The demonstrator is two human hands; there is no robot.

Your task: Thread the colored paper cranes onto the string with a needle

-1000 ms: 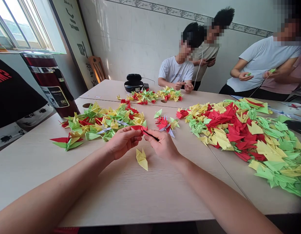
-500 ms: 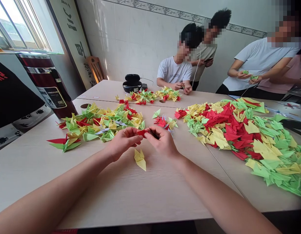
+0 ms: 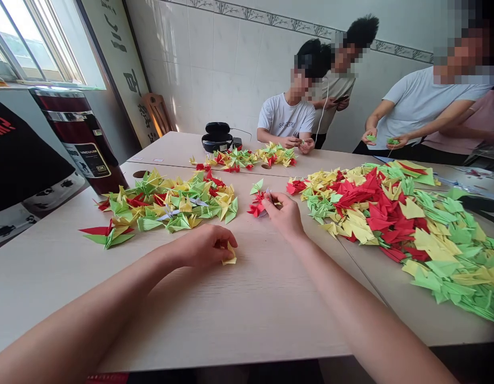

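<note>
My left hand (image 3: pixel 209 245) is low over the table, its thumb and fingers closed on a yellow paper crane (image 3: pixel 230 260) that shows only in part. Farther forward, my right hand (image 3: pixel 284 214) reaches into a small cluster of folded paper cranes, its fingertips pinched together. Red cranes (image 3: pixel 255 206) lie right at those fingertips, and a green one (image 3: pixel 256 186) sits just behind them. What the right fingers grip is mostly hidden.
A mixed heap of paper cranes (image 3: pixel 183 202) lies to the left, a larger heap (image 3: pixel 391 213) to the right. A dark red vacuum flask (image 3: pixel 81 141) stands at left, an open black case (image 3: pixel 217 137) at the back. Several people are across the table (image 3: pixel 247 320), one handling green paper pieces (image 3: pixel 392 141).
The red folded piece has left the space between my hands. My left hand came down onto the yellow crane; my right hand moved forward to the small cluster. A co-worker's hands spread apart.
</note>
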